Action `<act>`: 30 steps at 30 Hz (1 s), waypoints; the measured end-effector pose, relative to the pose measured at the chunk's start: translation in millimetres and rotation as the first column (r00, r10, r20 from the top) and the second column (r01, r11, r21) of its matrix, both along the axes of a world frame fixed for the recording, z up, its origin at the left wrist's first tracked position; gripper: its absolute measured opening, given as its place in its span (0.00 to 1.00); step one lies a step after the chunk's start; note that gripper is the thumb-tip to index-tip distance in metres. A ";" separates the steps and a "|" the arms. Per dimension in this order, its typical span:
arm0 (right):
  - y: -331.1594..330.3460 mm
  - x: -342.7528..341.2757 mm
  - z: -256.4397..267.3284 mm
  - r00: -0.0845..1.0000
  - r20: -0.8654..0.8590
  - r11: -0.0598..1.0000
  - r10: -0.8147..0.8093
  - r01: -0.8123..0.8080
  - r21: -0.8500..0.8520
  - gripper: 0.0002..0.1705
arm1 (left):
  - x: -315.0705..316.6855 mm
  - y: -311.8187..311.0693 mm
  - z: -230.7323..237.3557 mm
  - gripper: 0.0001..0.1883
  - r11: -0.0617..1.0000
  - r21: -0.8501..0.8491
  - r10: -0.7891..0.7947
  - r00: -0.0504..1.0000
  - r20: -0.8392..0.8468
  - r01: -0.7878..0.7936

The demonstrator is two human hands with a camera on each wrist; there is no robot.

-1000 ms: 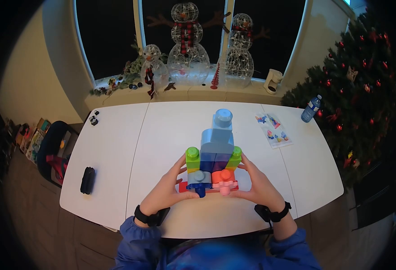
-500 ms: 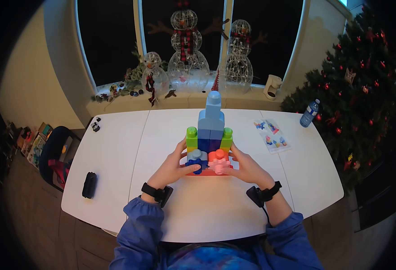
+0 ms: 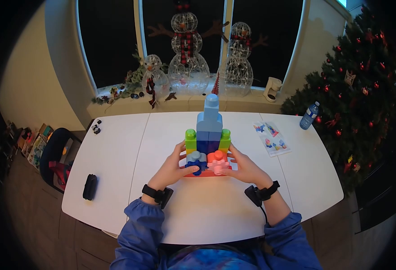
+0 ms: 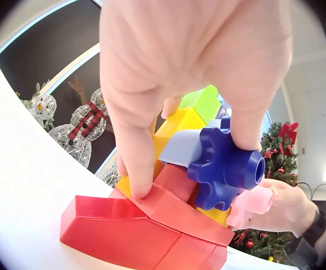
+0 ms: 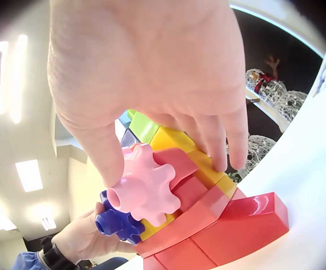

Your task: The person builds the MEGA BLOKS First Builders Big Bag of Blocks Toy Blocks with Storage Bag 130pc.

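A tower of large plastic toy building blocks (image 3: 209,122) stands on the white table, light blue at its top with green blocks (image 3: 190,140) over yellow on both sides. Its base is made of red blocks (image 4: 123,225). My left hand (image 3: 172,170) grips the left side, thumb on a dark blue gear piece (image 4: 222,169) and fingers along the yellow and red blocks. From the right, my right hand (image 3: 248,171) holds the same tower, its thumb on a pink gear piece (image 5: 146,185) and fingers at the yellow side block (image 5: 177,143).
A printed picture sheet (image 3: 272,138) and a water bottle (image 3: 309,116) are at the table's back right. On the left lie a black case (image 3: 90,187) and several small dark pieces (image 3: 96,127). Wire snowmen (image 3: 189,47) line the windowsill; a decorated tree (image 3: 346,90) stands right.
The block tower has moved down and away from my body with both hands on it, mostly during the first half second. Since then it has barely shifted.
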State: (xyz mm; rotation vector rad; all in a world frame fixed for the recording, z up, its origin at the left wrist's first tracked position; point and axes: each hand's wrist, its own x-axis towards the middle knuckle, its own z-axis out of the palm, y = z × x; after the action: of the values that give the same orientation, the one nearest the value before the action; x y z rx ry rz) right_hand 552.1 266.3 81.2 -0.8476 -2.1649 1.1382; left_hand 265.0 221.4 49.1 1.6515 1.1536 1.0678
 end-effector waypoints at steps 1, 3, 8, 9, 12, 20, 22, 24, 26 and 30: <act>1.4 0.6 -1.2 1.000 0.008 1.000 0.001 -0.001 0.020 0.63 | 0.7 -1.5 1.0 0.54 1.000 -0.022 0.008 1.000 0.001 -0.008; -1.0 5.4 -0.4 0.998 -0.002 0.995 -0.064 0.064 0.080 0.63 | -0.3 -10.1 6.3 0.51 0.996 0.030 0.083 0.996 -0.016 -0.082; -55.9 73.4 36.1 0.916 -0.264 0.915 -0.303 0.357 0.187 0.53 | -39.7 -92.7 38.9 0.35 0.798 0.410 0.417 0.896 0.154 -0.442; -71.5 94.0 42.3 0.876 -0.337 0.880 -0.346 0.427 0.207 0.50 | -54.0 -113.8 39.1 0.31 0.705 0.459 0.503 0.837 0.214 -0.541; -109.9 152.8 45.8 0.703 -0.529 0.671 -0.475 0.679 0.299 0.43 | -102.4 -173.4 36.8 0.22 0.368 0.526 0.700 0.601 0.387 -0.767; -176.3 241.5 42.4 0.247 -0.827 0.088 -0.506 0.968 0.235 0.22 | -135.4 -255.9 69.6 0.21 -0.285 0.447 0.692 0.141 0.708 -0.848; -178.8 247.9 43.2 0.230 -0.858 0.076 -0.458 0.973 0.220 0.20 | -140.2 -261.5 65.4 0.21 -0.269 0.476 0.683 0.182 0.707 -0.837; -175.9 245.4 40.3 0.244 -0.853 0.097 -0.461 0.970 0.225 0.20 | -138.9 -258.5 61.5 0.21 -0.267 0.485 0.698 0.180 0.693 -0.833; -174.0 239.6 40.6 0.261 -0.850 0.116 -0.457 0.965 0.234 0.20 | -133.8 -254.2 64.5 0.21 -0.272 0.482 0.704 0.170 0.690 -0.833; -173.1 231.9 42.8 0.264 -0.851 0.121 -0.454 0.964 0.235 0.19 | -128.4 -250.5 68.7 0.20 -0.283 0.464 0.698 0.151 0.699 -0.839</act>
State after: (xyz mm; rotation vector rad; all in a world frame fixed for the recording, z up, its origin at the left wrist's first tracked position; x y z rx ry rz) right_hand 784.0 93.2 123.9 -0.8410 -1.0192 -0.1865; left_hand 136.6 -29.1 117.8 1.0211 1.8422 3.1126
